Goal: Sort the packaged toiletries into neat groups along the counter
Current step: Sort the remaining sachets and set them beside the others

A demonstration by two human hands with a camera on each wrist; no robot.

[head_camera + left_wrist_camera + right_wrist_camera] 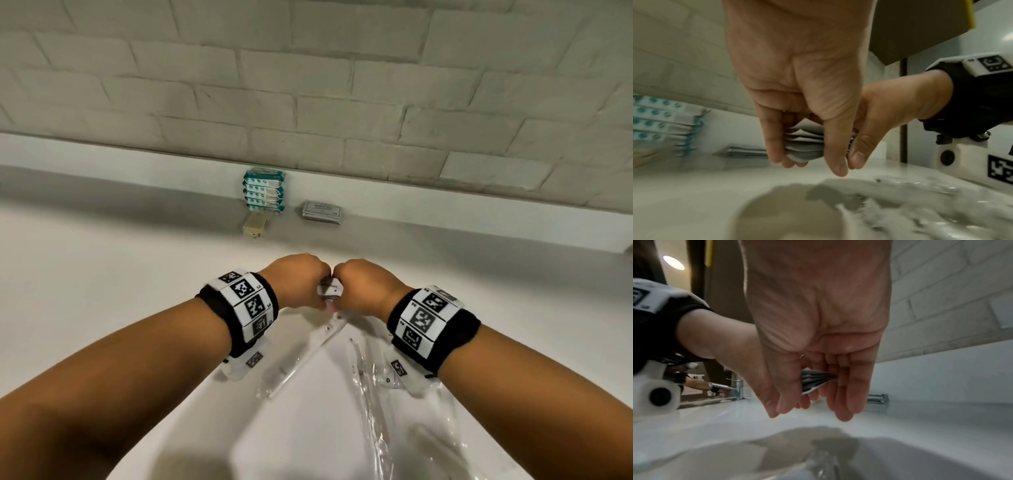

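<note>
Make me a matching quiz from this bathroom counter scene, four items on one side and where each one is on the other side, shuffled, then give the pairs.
Things:
1. teal-and-white packets
2. cream box
3. grey sachets
4. bundle of white sachets

Places:
A. held between the left hand and the right hand, above the counter
B. flat pile by the wall, right of the teal-and-white packets
C. lying just in front of the teal-and-white packets
D. stacked several high against the back wall

Pairs: 1-D, 2-C, 3-B, 4-A
</note>
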